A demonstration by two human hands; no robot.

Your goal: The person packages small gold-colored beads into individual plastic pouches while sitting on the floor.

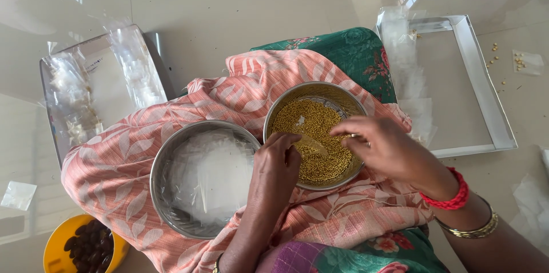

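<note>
Filling a pouch over the round steel bowl of tiny golden beads [313, 135].
Your left hand [276, 165] pinches the small clear plastic pouch [310, 144]; your right hand [384, 148], fingertips together, feeds beads. Hold its mouth low over the bowl.

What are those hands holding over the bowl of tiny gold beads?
The left hand pinches a small clear packet at its near edge, over the bead bowl. Whether the right hand grips it cannot be told.

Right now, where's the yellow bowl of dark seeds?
In the head view, the yellow bowl sits on the floor at the bottom left corner, beside the peach cloth and below-left of the steel bowl of clear pouches.
</note>
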